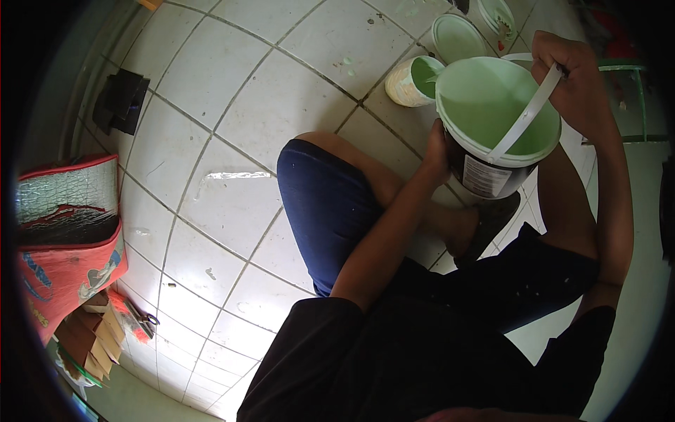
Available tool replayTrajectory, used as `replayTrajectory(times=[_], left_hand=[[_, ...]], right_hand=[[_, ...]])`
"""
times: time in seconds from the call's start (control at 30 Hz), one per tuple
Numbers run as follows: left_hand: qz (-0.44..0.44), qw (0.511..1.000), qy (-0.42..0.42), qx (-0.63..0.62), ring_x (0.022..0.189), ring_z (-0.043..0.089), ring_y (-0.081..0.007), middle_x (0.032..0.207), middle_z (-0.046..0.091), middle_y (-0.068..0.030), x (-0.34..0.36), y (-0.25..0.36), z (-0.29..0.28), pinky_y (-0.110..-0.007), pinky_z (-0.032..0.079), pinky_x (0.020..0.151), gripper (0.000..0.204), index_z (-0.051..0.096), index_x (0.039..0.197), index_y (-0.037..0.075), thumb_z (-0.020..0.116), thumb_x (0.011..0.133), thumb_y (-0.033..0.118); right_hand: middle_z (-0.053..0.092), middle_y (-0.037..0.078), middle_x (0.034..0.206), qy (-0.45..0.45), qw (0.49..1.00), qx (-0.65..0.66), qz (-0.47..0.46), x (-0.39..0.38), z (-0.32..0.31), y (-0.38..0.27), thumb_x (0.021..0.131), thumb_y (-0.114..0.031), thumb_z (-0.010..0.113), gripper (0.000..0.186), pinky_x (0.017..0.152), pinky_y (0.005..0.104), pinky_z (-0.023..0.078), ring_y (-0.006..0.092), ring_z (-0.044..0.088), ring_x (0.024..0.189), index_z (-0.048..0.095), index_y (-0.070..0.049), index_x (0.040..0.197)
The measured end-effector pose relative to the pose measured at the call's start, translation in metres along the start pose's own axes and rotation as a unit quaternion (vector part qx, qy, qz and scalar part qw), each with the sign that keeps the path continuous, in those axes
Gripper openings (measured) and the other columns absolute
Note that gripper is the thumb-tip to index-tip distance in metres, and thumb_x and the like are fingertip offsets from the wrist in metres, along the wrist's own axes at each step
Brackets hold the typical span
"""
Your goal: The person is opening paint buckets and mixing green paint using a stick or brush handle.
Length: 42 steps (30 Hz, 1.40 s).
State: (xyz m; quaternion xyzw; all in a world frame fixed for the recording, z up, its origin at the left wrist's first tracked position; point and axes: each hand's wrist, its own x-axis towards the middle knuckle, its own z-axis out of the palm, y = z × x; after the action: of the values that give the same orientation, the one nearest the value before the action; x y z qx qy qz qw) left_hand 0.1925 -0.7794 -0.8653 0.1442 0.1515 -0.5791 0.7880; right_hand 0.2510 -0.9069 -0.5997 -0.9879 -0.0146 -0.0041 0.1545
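A large paint bucket (496, 98) with a dark, labelled side and a pale green coated inside is held up, tilted left over the floor. My right hand (573, 77) is closed round its white handle (527, 116) at the far right. Against the bucket's near left side, my left hand (437, 151) grips low on the wall; most of its fingers are hidden behind it. Just left of the bucket's rim, a smaller tub (404, 86) leans with its mouth toward the bucket. Green paint (432, 77) shows between the rim and the tub's mouth.
A round green-smeared lid (458, 39) lies beyond the bucket, beside another paint-smeared container (496, 17). Paint drops spot the tiled floor (309, 56). At left are a red insulated bag (74, 260), a black object (121, 102) and cardboard pieces (95, 334). A green metal frame (643, 105) stands right.
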Motion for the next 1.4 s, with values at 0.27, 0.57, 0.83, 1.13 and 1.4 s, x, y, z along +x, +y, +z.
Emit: replayTrajectory(times=[0.27, 0.57, 0.83, 1.13, 1.4], left_hand=[[-0.029, 1.0, 0.009, -0.005, 0.127, 0.056, -0.027, 0.141, 0.058, -0.0113, 0.003, 0.0, -0.001, -0.042, 0.043, 0.108, 0.065, 0.05, 0.142, 0.009, 0.034, 0.1, 0.056], [-0.006, 1.0, 0.023, -0.006, 0.128, 0.055, -0.0261, 0.139, 0.059, -0.0117, 0.002, 0.0, 0.002, -0.041, 0.043, 0.109, 0.062, 0.051, 0.141, 0.008, 0.034, 0.101, 0.053], [-0.01, 1.0, 0.016, -0.018, 0.127, 0.056, -0.0264, 0.139, 0.058, -0.0104, 0.007, -0.004, -0.006, -0.041, 0.042, 0.109, 0.062, 0.051, 0.141, 0.01, 0.034, 0.101, 0.054], [-0.011, 1.0, -0.002, -0.03, 0.129, 0.054, -0.0265, 0.14, 0.058, -0.0108, 0.006, -0.005, -0.003, -0.041, 0.041, 0.111, 0.064, 0.05, 0.143, 0.009, 0.035, 0.101, 0.056], [0.019, 0.999, -0.018, -0.034, 0.128, 0.054, -0.0267, 0.14, 0.058, -0.0131, 0.005, -0.006, -0.004, -0.041, 0.041, 0.111, 0.061, 0.049, 0.143, 0.007, 0.032, 0.103, 0.05]], right_hand=[[0.031, 0.004, 0.061, 0.015, 1.0, 0.001, 0.001, -0.001, -0.001, -0.003, 0.078, 0.002, 0.06, 0.031, 0.055, 0.0332, 0.028, 0.0126, 0.029, 0.059, 0.03, -0.004, 0.07], [0.029, 0.005, 0.061, 0.024, 1.0, 0.006, -0.009, -0.004, -0.001, 0.0, 0.078, 0.003, 0.06, 0.033, 0.054, 0.0333, 0.027, 0.0134, 0.028, 0.058, 0.029, -0.005, 0.07], [0.029, 0.004, 0.062, 0.015, 1.0, -0.003, -0.014, -0.001, 0.001, -0.002, 0.078, 0.003, 0.06, 0.034, 0.055, 0.0325, 0.027, 0.0127, 0.029, 0.059, 0.028, -0.005, 0.071], [0.03, 0.003, 0.062, 0.0, 1.0, 0.009, 0.005, 0.0, 0.001, -0.001, 0.079, 0.003, 0.06, 0.035, 0.055, 0.0321, 0.028, 0.0121, 0.029, 0.06, 0.027, -0.006, 0.07], [0.029, 0.004, 0.063, -0.002, 1.0, -0.001, 0.011, 0.0, 0.002, -0.002, 0.078, 0.003, 0.06, 0.035, 0.056, 0.0326, 0.027, 0.0127, 0.028, 0.06, 0.027, -0.006, 0.071]])
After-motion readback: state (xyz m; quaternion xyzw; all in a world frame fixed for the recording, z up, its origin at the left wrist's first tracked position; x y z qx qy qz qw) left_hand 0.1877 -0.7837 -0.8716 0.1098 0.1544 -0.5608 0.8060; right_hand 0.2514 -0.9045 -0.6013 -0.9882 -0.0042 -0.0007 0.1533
